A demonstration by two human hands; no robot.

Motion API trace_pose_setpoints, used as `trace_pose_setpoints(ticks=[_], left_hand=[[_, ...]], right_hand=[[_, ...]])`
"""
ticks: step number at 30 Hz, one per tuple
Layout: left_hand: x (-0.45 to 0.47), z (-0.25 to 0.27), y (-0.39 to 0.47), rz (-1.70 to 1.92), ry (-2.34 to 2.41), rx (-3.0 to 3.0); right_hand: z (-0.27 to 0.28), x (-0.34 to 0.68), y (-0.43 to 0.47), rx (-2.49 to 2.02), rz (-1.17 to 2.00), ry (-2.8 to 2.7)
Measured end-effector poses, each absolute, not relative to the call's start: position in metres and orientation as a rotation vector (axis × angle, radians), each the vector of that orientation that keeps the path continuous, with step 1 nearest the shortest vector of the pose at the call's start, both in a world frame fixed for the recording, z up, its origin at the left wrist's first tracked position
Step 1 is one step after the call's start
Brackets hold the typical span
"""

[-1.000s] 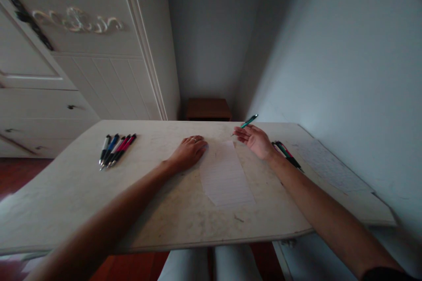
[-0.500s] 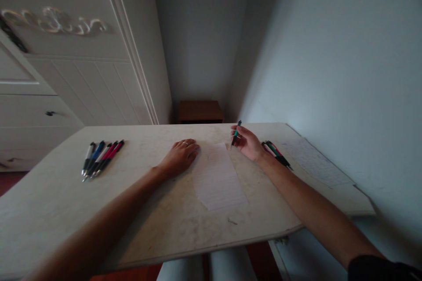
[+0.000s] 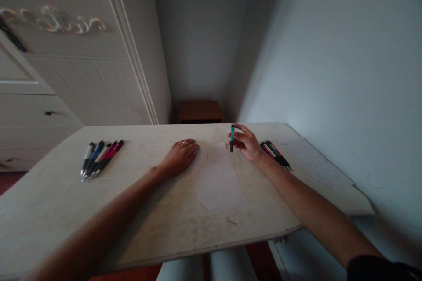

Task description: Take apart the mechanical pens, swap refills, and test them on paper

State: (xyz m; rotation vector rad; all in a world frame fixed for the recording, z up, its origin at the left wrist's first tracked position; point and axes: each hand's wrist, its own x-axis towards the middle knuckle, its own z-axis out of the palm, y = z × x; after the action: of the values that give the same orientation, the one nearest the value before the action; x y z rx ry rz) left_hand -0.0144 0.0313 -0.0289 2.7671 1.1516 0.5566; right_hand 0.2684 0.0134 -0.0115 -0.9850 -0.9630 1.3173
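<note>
My right hand (image 3: 247, 142) grips a teal and black pen (image 3: 232, 139) over the far right edge of a lined sheet of paper (image 3: 219, 180). The pen stands almost upright, tip down, and a fingertip rests at its top end. Whether the tip touches anything I cannot tell. Palm down on the table lies my left hand (image 3: 180, 157), a ring on one finger. It is open, its fingertips by the sheet's upper left edge. Close to the right wrist is a group of several pens (image 3: 276, 154), partly behind the arm.
Several pens (image 3: 100, 158) in white, blue and red lie together on the left of the white table (image 3: 148, 241). A written sheet (image 3: 314, 160) lies at the right, along the wall (image 3: 346, 74). White cabinets (image 3: 92, 92) rise at the left; a brown wooden box (image 3: 201, 111) is beyond the table.
The pen in my right hand has turned from slanted to nearly upright, and a finger has moved to its top end. My left hand has stayed in place.
</note>
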Motion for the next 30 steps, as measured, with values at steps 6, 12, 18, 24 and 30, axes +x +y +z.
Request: trace_pose_setpoints(ticks=[6,12,18,24,30], left_hand=[[-0.014,-0.029,0.031,0.546,1.158,2.773],[-0.015,-0.029,0.031,0.540,1.159,2.767],[-0.016,-0.029,0.033,0.573,1.139,2.747],[-0.016,-0.029,0.033,0.551,1.157,2.737],[-0.020,-0.033,0.034,0.487,1.126,2.786]], right_hand=[[-0.014,0.267,0.013,-0.980,1.400,-0.992],[-0.014,0.267,0.012,-0.953,1.449,-1.031],[-0.005,0.266,0.007,-0.968,1.496,-1.069],[-0.002,0.270,0.006,-1.002,1.427,-1.102],[0.000,0.280,-0.009,-1.093,1.075,-1.100]])
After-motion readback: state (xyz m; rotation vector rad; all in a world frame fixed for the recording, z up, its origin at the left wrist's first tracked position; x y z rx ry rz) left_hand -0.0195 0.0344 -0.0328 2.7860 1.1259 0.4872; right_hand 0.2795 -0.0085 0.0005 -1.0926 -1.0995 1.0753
